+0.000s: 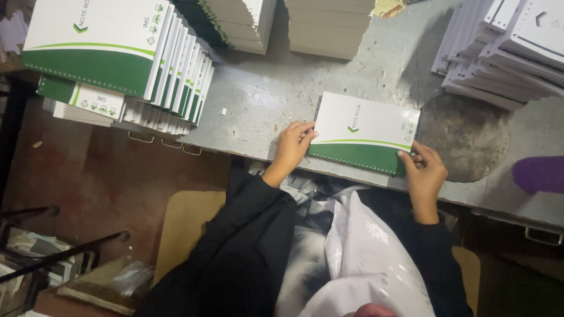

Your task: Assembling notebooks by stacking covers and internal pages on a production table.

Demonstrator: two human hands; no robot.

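Observation:
A white and green notebook [364, 130] lies flat on the grey worktable [264, 100], near its front edge. My left hand [292, 147] grips the notebook's left end, fingers curled over its corner. My right hand [424, 172] holds the right front corner, thumb on the green band along the punched edge. Both arms are in black sleeves.
A fanned stack of like notebooks [111, 58] overhangs the table's left end. Piles of white paper blocks [329, 26] stand at the back, more white stacks [505, 47] at the right. A round dark patch [464, 135] marks the table; a purple object [537, 174] lies at the right edge.

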